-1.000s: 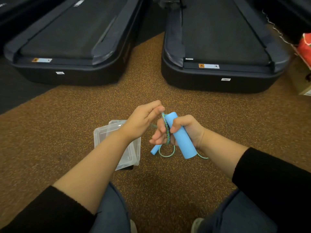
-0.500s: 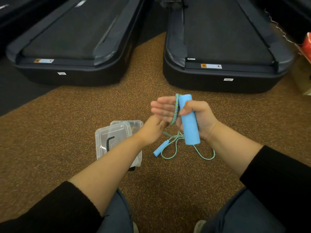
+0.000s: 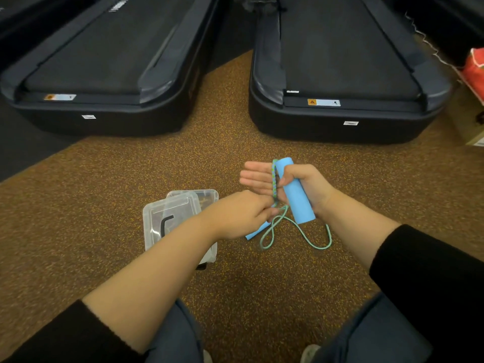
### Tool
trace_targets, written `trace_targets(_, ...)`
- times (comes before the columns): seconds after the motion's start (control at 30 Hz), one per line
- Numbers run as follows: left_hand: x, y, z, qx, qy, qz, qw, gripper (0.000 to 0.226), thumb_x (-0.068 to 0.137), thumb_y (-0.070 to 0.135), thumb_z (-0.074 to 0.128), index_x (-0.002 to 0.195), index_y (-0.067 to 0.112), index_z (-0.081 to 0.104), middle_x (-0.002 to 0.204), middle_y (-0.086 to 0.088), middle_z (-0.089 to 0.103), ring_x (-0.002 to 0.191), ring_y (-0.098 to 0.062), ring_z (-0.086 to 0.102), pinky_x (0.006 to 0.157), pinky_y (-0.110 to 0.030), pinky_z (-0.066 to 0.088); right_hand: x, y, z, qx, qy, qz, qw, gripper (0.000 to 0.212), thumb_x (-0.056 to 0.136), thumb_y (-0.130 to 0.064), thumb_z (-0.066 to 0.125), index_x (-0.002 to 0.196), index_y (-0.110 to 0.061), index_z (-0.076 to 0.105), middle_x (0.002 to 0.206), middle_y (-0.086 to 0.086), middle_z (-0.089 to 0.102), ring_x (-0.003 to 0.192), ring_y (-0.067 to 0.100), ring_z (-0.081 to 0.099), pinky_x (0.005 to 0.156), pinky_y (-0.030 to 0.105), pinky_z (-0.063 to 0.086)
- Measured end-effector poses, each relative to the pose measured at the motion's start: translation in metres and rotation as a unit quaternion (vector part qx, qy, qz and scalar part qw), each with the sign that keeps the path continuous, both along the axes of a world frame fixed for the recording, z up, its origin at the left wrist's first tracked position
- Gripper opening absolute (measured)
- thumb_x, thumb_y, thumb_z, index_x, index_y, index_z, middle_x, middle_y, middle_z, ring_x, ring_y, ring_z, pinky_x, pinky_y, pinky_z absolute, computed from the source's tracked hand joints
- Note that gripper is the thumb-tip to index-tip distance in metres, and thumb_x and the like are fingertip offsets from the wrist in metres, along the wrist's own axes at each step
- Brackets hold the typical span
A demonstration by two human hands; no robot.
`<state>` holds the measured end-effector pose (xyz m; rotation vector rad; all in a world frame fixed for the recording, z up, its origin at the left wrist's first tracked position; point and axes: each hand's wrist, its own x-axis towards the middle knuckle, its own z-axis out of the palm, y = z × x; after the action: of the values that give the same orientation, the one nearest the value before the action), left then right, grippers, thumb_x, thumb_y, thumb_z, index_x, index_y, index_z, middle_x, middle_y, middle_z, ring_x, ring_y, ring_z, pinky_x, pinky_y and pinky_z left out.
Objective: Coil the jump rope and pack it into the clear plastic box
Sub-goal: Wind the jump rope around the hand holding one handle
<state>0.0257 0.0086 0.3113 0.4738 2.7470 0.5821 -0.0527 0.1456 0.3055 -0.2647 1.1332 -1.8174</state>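
Bottom of frame: my knees in blue trousers, black sleeves at both lower corners, forearms bare.

Left hand (image 3: 241,213), centre of frame: fingers curled, tips pinched on the green cord (image 3: 296,226) just below my right hand.

Right hand (image 3: 288,184), just above and right of the left: thumb clamps a blue foam handle (image 3: 294,191) against the palm, handle tilted with its top end up-left. Fingers held straight and together, pointing left. Cord wrapped across them beside the handle.

Below the hands, the loose cord lies in loops on the speckled brown carpet (image 3: 262,284). The second blue handle (image 3: 258,231) lies on the carpet, mostly hidden under my left hand.

Clear plastic box (image 3: 204,196), left of centre, on the carpet, partly behind my left forearm. Its lid (image 3: 167,213) rests tilted over it. A black bent item shows through the lid; cannot tell what.

Top of frame: two dark treadmills, one upper left (image 3: 99,74), one upper right (image 3: 345,74). A red item (image 3: 475,72) at the right edge.
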Motion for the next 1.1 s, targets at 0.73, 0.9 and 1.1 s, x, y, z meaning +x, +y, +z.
trace_targets(0.73, -0.007, -0.044, 0.014, 0.071, 0.169, 0.047, 0.982, 0.042, 0.087, 0.052, 0.027, 0.088, 0.022, 0.056, 0.082, 0.009, 0.063, 0.079, -0.006, 0.053, 0.073, -0.032, 0.041, 0.021, -0.010, -0.009, -0.007, -0.007, 0.143, 0.990, 0.043, 0.045, -0.023, 0.074, 0.081, 0.001, 0.073, 0.084, 0.021, 0.073, 0.083, 0.031, 0.071, 0.081, 0.035, 0.056)
trace_targets(0.9, -0.009, -0.043, 0.008, 0.179, 0.102, 0.084, 0.975, 0.021, 0.089, 0.045, 0.041, 0.081, 0.031, 0.054, 0.072, 0.004, 0.059, 0.071, -0.011, 0.055, 0.070, -0.032, 0.041, 0.028, -0.009, 0.001, 0.039, 0.026, 0.089, 0.995, 0.025, 0.077, -0.016, 0.054, 0.058, -0.008, 0.068, 0.058, 0.010, 0.068, 0.058, 0.020, 0.068, 0.084, 0.041, 0.053)
trace_targets(1.1, -0.011, -0.037, 0.001, 0.315, 0.033, 0.119, 0.941, 0.023, 0.092, 0.028, 0.046, 0.070, 0.031, 0.051, 0.063, 0.017, 0.056, 0.063, 0.002, 0.046, 0.064, -0.015, 0.038, 0.035, -0.010, 0.005, 0.008, 0.011, 0.094, 0.995, 0.026, 0.078, -0.009, 0.050, 0.057, -0.010, 0.065, 0.051, 0.006, 0.062, 0.046, 0.015, 0.059, 0.071, 0.033, 0.058)
